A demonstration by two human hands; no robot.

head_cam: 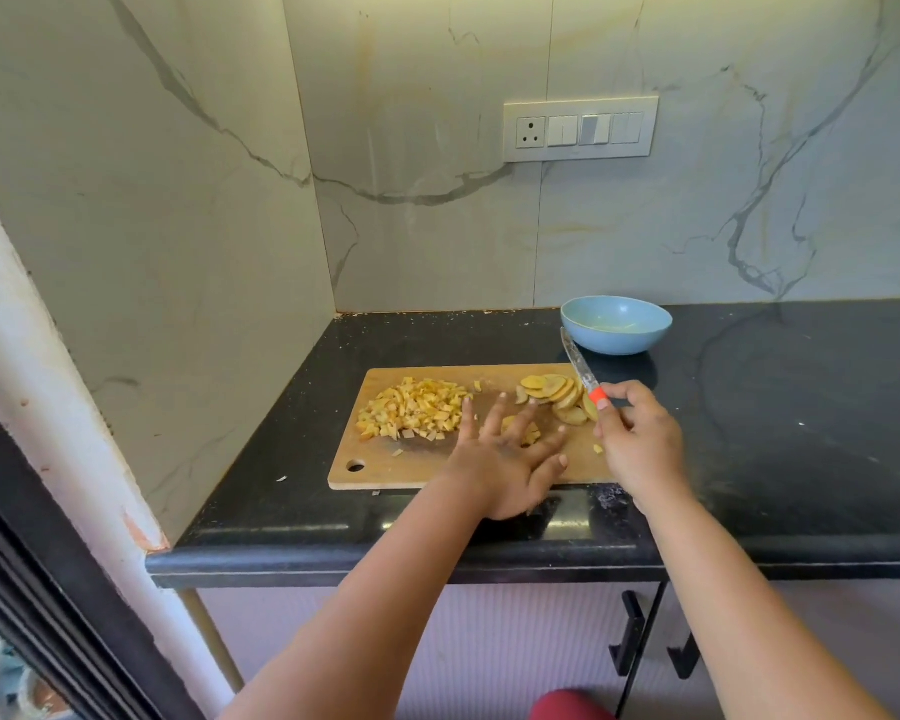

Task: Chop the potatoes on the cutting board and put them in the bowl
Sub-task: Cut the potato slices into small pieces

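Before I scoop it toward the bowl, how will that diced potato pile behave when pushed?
The diced potato pile is loose small cubes, so it will likely spread and shed strays rather than slide as one. Fresh-cut faces probably cling to the cutting board. Pieces look light; the bowl sits off the board, so some may drop.

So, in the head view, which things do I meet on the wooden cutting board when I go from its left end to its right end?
Round hanging hole in the wooden cutting board → pile of small yellow diced potato pieces → open left hand with spread fingers → fanned row of round yellow potato slices → right hand holding the orange-handled knife.
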